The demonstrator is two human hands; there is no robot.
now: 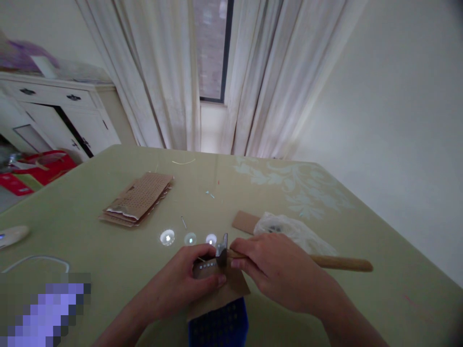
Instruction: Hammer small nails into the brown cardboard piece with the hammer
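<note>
My right hand (277, 271) is closed around the neck of a small hammer (336, 262), just behind its metal head (221, 251); the wooden handle sticks out to the right. My left hand (188, 279) pinches a piece of brown cardboard (231, 289) with a row of small holes, and the hammer head rests against it. The cardboard lies on top of a dark blue perforated block (220, 327) at the table's near edge. Whether a nail is held between the fingers is too small to tell.
A stack of perforated cardboard pieces (139, 200) lies at the back left. A white plastic bag (292, 231) and a cardboard strip (246, 221) sit behind my right hand. A loose nail (183, 222), a white cable (36, 260) and a mouse-like object (12, 235) lie on the green table (361, 231).
</note>
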